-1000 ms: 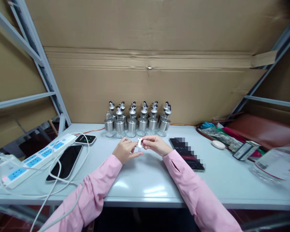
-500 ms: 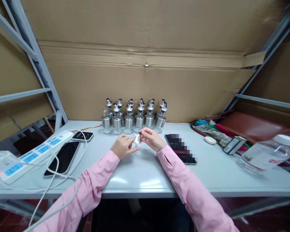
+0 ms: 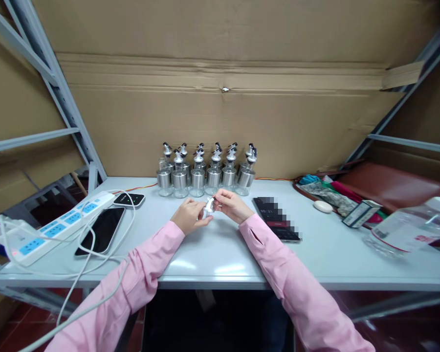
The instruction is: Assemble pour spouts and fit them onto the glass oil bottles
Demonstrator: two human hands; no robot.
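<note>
Above the middle of the table, a silver pourer spout (image 3: 209,207) with a dark tip is held between both hands. My left hand (image 3: 187,216) grips its wide base from the left, fingers closed on it. From the right, my right hand (image 3: 234,206) pinches the dark part at its upper end; the fingertips hide some of it. Behind the hands stand two rows of glass bottles with steel sleeves (image 3: 198,180), most topped with similar silver and black spouts. The front-left bottle (image 3: 165,181) has a bare glass neck.
To the left lie a white power strip (image 3: 64,225), a black phone (image 3: 102,231), a small device (image 3: 129,200) and loose white cables. A second phone (image 3: 273,217) is right of my hands. Farther right are a white oval object (image 3: 322,207), a small box (image 3: 361,213) and a clear plastic jug (image 3: 407,230).
My right fingers have moved from the spout's side up to its dark tip. The left hand keeps its grip on the base. The camera view has shifted slightly.
</note>
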